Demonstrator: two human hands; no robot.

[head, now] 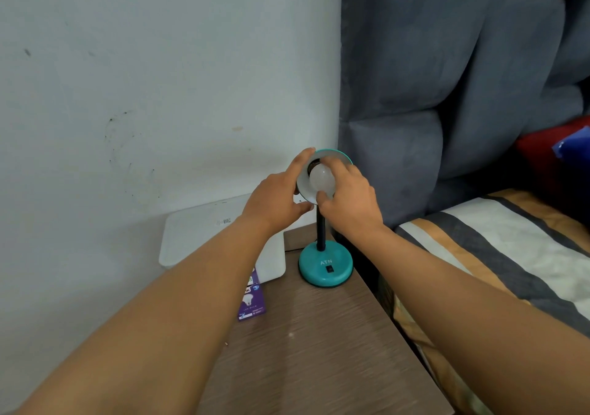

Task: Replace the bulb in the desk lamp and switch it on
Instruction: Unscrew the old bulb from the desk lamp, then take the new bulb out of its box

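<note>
A frosted white bulb [321,177] sits in the socket at the centre of the lamp shade [332,156], a teal dish with a pale inner face turned toward the camera. The right hand [349,202] closes on the bulb: its fingers [335,163] curl over the top and right of the glass, and the thumb [321,198] presses from below. The left hand [274,199] steadies the shade, its fingers spread wide along the left rim, the forefinger lying across the upper edge and the thumb tucked beneath the lower edge; it grips the shade only, not the bulb.

Below the shade a black neck [321,232] runs down to a round teal base [325,267] marked "ATN", which carries a small black rocker switch [329,268]. The base stands on the far right part of a brown wood-grain bench [313,335]. A purple bulb box [252,299] lies flat on the bench, left of the base and partly hidden by the left forearm. Behind it stands a white box-shaped appliance [220,236] against a pale wall [143,79]. To the right rises a grey padded headboard [447,79], with a striped bed sheet [498,255] below it.
</note>
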